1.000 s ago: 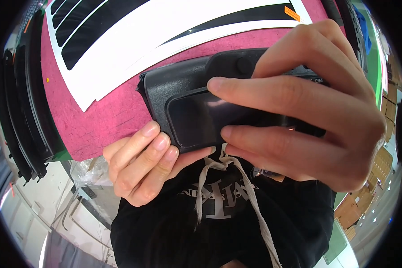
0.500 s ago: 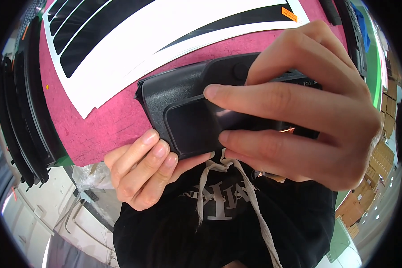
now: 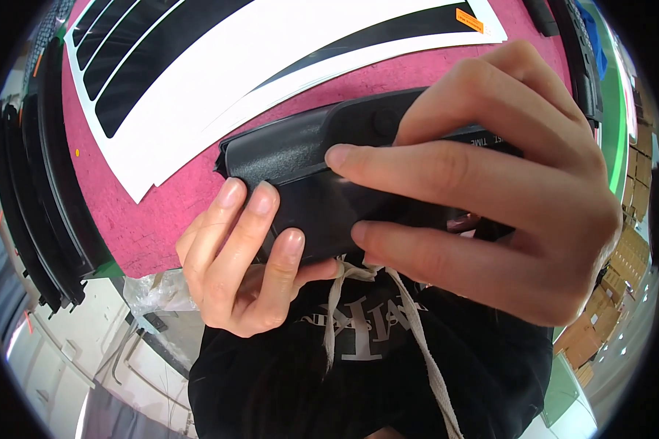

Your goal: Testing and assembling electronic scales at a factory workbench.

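Observation:
Both hands hold a long black plastic housing (image 3: 285, 150) tilted above the pink table, close to my body. It has a grained upper edge, a raised round spot and a dark smooth panel with small pale lettering near the right hand. My left hand (image 3: 245, 263) grips the housing's lower left corner, fingers on the front face and thumb along the bottom edge. My right hand (image 3: 512, 190) reaches across from the right and covers much of the housing. Two of its fingertips press on the front face near the middle; its thumb is hidden.
White sheets with black curved film pieces (image 3: 176, 80) and an orange label (image 3: 469, 20) lie on the pink table (image 3: 150, 230). Long black trim strips (image 3: 55, 168) stand along the left edge. Cardboard boxes (image 3: 589, 322) are at the far right, and clear plastic wrap (image 3: 154, 293) lies lower left.
My left fingers have moved higher onto the front face and spread somewhat. The housing has tipped slightly, and my right fingertips have shifted a little left on it.

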Demonstrator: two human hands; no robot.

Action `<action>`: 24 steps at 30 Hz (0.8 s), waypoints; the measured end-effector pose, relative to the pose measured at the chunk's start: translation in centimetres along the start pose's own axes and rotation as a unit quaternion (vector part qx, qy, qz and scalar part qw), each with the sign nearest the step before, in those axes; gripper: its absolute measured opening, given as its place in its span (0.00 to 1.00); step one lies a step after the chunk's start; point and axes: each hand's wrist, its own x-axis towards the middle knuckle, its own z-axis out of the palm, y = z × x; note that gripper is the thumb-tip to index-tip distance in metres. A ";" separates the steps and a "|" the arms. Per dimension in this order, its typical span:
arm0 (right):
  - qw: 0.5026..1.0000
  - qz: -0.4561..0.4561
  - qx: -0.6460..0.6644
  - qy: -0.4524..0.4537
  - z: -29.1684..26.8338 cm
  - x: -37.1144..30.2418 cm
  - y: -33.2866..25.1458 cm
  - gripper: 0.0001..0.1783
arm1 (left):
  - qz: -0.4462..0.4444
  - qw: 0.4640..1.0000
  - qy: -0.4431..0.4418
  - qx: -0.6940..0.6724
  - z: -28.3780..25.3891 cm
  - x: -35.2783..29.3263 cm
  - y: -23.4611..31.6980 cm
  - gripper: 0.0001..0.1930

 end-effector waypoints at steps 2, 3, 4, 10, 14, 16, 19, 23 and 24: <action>1.000 0.004 -0.003 -0.001 0.2 0.5 0.0 0.15 | -0.001 1.000 -0.008 0.008 -0.1 0.3 0.2 0.20; 1.000 0.006 -0.005 -0.002 -0.3 -0.1 -0.2 0.15 | -0.001 1.000 -0.010 0.011 0.0 0.5 0.3 0.20; 1.000 0.007 -0.006 -0.003 -0.4 -0.3 -0.1 0.15 | 0.000 1.000 -0.010 0.009 -0.1 0.5 0.3 0.20; 1.000 -0.018 0.024 0.006 -2.0 -5.0 1.5 0.15 | 0.033 0.997 -0.056 0.045 -1.1 0.0 0.0 0.19; 0.999 -0.021 0.025 0.005 -2.5 -5.8 2.5 0.15 | 0.058 0.996 -0.035 0.055 -0.9 -0.2 -0.2 0.19; 1.000 -0.015 0.022 0.004 -5.6 -12.2 3.1 0.15 | 0.071 0.996 -0.026 0.051 -0.5 -0.2 -0.3 0.19; 0.999 -0.017 0.033 0.009 -6.3 -14.2 4.1 0.15 | 0.094 0.993 0.003 0.070 -0.3 -0.8 -0.6 0.19; 0.998 -0.025 0.055 -0.025 -7.3 -15.4 5.1 0.15 | 0.103 0.990 0.030 0.092 -0.1 -1.0 -0.7 0.20; 0.997 -0.025 0.059 -0.034 -7.4 -15.7 5.2 0.16 | 0.105 0.990 0.030 0.089 0.0 -1.1 -0.9 0.20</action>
